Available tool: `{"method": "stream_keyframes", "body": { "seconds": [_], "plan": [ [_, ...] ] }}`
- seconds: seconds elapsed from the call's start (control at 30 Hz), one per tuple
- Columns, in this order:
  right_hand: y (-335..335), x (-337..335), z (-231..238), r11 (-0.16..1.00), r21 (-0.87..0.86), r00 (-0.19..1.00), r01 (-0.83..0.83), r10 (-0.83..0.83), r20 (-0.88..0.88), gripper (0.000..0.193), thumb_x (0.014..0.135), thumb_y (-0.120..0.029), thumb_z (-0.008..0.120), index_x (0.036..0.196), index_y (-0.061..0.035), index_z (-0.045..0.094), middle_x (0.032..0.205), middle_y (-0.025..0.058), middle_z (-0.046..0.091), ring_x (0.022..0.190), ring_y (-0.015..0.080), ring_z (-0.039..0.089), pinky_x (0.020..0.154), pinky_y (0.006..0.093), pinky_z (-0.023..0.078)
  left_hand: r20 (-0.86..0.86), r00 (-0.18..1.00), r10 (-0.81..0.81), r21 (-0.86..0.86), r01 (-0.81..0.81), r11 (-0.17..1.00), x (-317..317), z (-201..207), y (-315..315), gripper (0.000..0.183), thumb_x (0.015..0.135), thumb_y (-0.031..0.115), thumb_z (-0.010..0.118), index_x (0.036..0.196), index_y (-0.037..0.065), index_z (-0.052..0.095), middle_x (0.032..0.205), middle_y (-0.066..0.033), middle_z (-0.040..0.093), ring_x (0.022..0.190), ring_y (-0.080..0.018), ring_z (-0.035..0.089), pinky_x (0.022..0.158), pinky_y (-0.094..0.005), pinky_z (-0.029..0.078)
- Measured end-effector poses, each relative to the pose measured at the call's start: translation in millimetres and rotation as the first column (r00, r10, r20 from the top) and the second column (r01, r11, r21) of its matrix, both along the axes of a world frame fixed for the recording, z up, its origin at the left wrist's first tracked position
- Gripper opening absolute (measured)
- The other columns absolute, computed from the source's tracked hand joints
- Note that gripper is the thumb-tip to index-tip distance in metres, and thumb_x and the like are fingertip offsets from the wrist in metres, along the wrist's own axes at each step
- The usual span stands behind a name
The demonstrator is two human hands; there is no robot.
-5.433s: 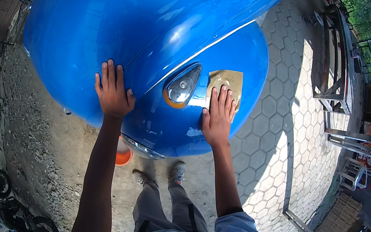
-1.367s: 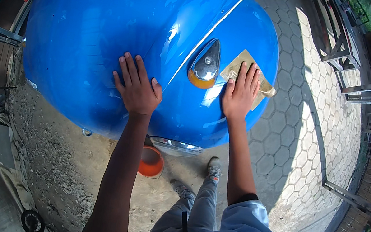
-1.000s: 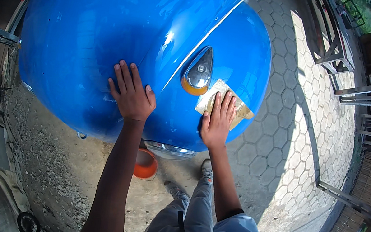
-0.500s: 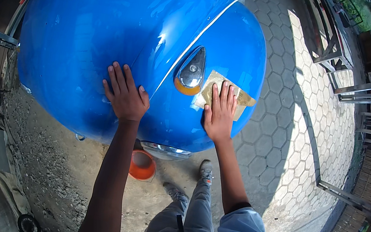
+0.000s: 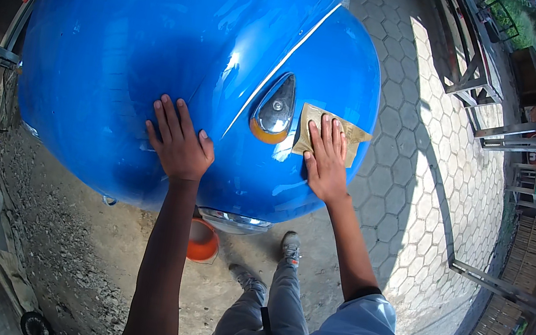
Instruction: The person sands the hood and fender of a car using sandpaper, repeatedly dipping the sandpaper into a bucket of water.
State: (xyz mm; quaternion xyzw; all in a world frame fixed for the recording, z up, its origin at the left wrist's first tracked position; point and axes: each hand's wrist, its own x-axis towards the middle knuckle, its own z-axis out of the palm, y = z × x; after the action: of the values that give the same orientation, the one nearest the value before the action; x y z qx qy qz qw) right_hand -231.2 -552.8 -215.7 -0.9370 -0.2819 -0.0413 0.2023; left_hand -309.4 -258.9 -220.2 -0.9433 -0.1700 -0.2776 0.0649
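Note:
A blue rounded car front fills the upper left and middle. My left hand rests flat on its hood with fingers spread, holding nothing. On the fender to the right, my right hand lies flat over a tan sheet that looks like sandpaper, pressing it against the paint. Those fingers are stretched out, and the sheet's right corner lifts a little. Just left of the sheet sits a teardrop-shaped chrome lamp with an amber lower edge. The underside of the sheet is hidden.
An orange bucket stands on the ground below the car's chrome-rimmed headlight. Hexagonal paving spreads to the right, partly sunlit. Metal frames and a white stool stand at the far right. Gravel covers the lower left.
My right hand and the sheet have shifted slightly right, and the sheet has turned on the fender. My left hand stays at the same spot on the hood.

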Motion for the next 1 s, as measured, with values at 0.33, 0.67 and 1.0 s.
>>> {"method": "stream_keyframes", "body": {
  "seconds": [0.33,0.67,1.0],
  "plan": [
    [42.0,147.7,-1.1,0.981,0.039,0.963,0.189,-0.193,0.188,0.055,0.104,-0.035,0.037,0.156,-0.0168,0.041,0.166,0.0147,0.029,0.154,0.0364,0.023,0.125,0.0500,0.018,-0.002,1.000,0.017,0.008,-0.017,1.000,-1.2,-3.2,0.5,0.071,0.091,0.031,0.041,0.154,-0.001,0.037,0.163,-0.0244,0.031,0.152,-0.0402,0.028,0.118,-0.0628,0.024],
    [18.7,-30.4,-15.8,0.990,0.017,0.989,0.143,-0.142,-0.052,0.060,0.105,-0.035,0.037,0.161,-0.0124,0.031,0.167,0.0225,0.020,0.155,0.0450,0.013,0.123,0.0593,0.011,0.009,1.000,0.012,-0.005,-0.012,1.000,-0.8,-0.7,-0.5,0.072,0.090,0.032,0.042,0.154,-0.001,0.038,0.163,-0.0236,0.031,0.152,-0.0397,0.028,0.118,-0.0619,0.024],
    [5.9,39.7,-22.5,0.972,0.091,0.957,0.217,-0.230,0.178,0.058,0.103,-0.035,0.041,0.156,-0.0127,0.040,0.166,0.0192,0.026,0.153,0.0422,0.021,0.124,0.0539,0.016,0.013,0.999,0.046,0.026,-0.046,0.999,-0.5,-4.1,-2.3,0.069,0.094,0.033,0.036,0.155,0.001,0.037,0.163,-0.0218,0.031,0.153,-0.0374,0.028,0.119,-0.0592,0.023]
  ]
}}
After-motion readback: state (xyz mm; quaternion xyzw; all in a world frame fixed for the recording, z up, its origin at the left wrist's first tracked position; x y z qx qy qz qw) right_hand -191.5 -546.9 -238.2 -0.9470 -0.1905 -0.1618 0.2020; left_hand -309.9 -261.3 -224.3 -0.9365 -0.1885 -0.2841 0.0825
